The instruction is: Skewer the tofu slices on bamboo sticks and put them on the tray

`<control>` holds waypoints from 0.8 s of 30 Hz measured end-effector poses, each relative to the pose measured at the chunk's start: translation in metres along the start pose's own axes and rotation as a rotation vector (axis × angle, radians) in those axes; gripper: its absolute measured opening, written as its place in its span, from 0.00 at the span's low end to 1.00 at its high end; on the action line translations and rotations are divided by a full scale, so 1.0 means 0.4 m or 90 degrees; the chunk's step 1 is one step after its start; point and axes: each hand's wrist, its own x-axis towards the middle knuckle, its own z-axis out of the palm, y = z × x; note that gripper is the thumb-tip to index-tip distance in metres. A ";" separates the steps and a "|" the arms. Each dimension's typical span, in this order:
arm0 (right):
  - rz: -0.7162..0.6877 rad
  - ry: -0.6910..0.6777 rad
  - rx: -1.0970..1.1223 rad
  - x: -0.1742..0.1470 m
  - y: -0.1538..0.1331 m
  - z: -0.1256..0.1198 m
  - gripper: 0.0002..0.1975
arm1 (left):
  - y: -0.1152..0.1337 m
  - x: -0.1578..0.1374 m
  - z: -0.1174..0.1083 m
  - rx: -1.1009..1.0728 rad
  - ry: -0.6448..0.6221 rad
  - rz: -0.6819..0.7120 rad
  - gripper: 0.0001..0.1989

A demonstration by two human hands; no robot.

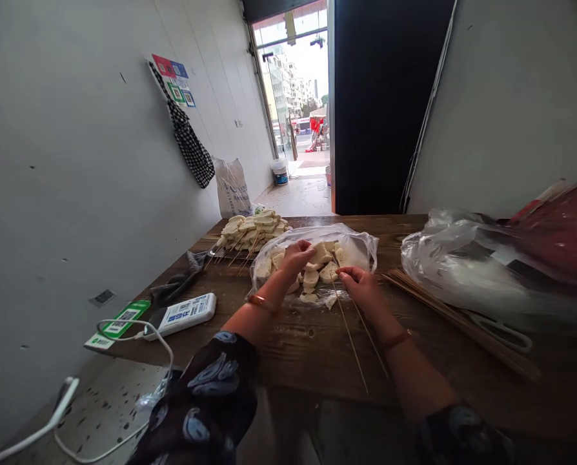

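Directly ahead, a wooden table (317, 349) holds a clear plastic bag (356, 248) of pale food pieces (317, 268), lying open just beyond both hands. A finished pile of skewered pieces (252, 229) sits farther back to the left, and a bundle of bare skewers (443, 307) lies to the right. The left hand (295, 257) is closed on a piece inside the bag. The right hand (363, 287) pinches two thin skewers (354, 342), their long axis running from the person toward the bag, tips nearest the left hand's piece.
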 end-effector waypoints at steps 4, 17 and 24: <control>0.004 -0.019 0.002 -0.011 -0.011 0.000 0.21 | -0.011 -0.056 -0.059 -0.168 -0.034 -0.037 0.15; -0.025 -0.127 -0.163 -0.067 -0.068 0.046 0.22 | -0.047 -0.098 -0.062 -0.502 -0.090 -0.151 0.19; -0.050 -0.127 -0.255 -0.082 -0.063 0.056 0.20 | -0.034 -0.112 -0.073 -0.550 -0.067 -0.208 0.16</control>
